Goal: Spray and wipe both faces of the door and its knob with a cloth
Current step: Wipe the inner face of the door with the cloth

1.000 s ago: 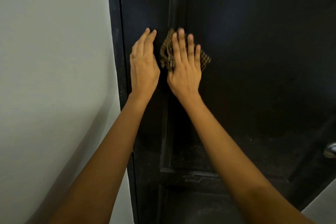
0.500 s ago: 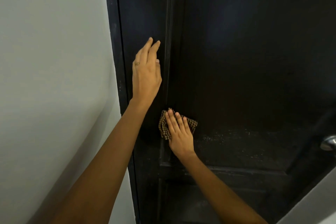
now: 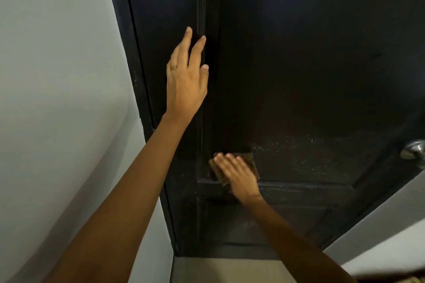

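A plain pale wall fills my left side. A strip of beige floor lies near me, and another pale wall slants at my near right.

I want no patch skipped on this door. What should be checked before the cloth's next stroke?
1. The cloth lies flat on the door under the right hand: ok.
2. The left hand rests on the door, apart from the cloth: ok.
3. Area right of the cloth wiped: not ok, speckles show there.
4. Path to the knob free: ok.
5. The knob wiped: cannot tell.
6. The door's other face wiped: cannot tell, hidden.
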